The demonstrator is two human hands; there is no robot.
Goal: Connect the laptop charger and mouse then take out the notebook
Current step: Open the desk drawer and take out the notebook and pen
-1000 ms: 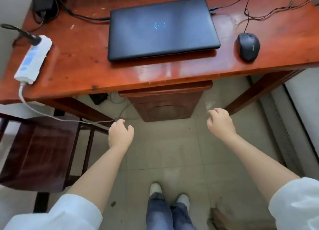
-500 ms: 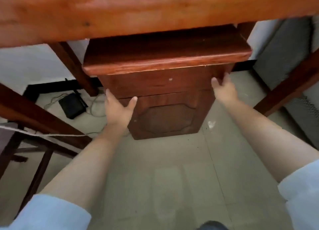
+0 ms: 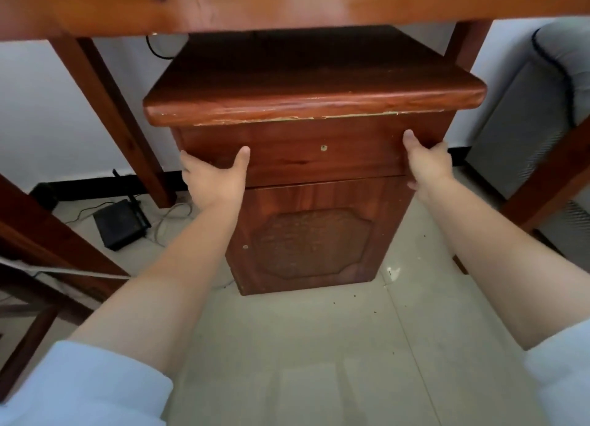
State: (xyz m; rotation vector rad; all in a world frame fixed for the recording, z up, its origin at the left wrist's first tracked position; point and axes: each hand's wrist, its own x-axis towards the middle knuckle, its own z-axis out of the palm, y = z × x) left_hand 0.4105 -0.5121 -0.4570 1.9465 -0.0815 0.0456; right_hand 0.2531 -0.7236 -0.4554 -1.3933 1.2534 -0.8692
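A small red-brown wooden cabinet (image 3: 306, 243) stands on the floor under the desk (image 3: 287, 4). Its top drawer (image 3: 319, 152) is closed and has a small metal stud in the middle. My left hand (image 3: 214, 178) grips the drawer's left end, thumb on the front and fingers around the side. My right hand (image 3: 426, 162) grips the drawer's right end the same way. The laptop, charger, mouse and notebook are out of sight.
Desk legs (image 3: 118, 115) slant down on both sides of the cabinet. A black router (image 3: 121, 223) with loose cables lies on the tiled floor at the left. A dark chair frame (image 3: 28, 298) is at the far left. A grey appliance (image 3: 523, 131) stands at the right.
My head has dropped from above the desk to below its edge. Both hands have moved forward and up from open air onto the two ends of the cabinet's top drawer.
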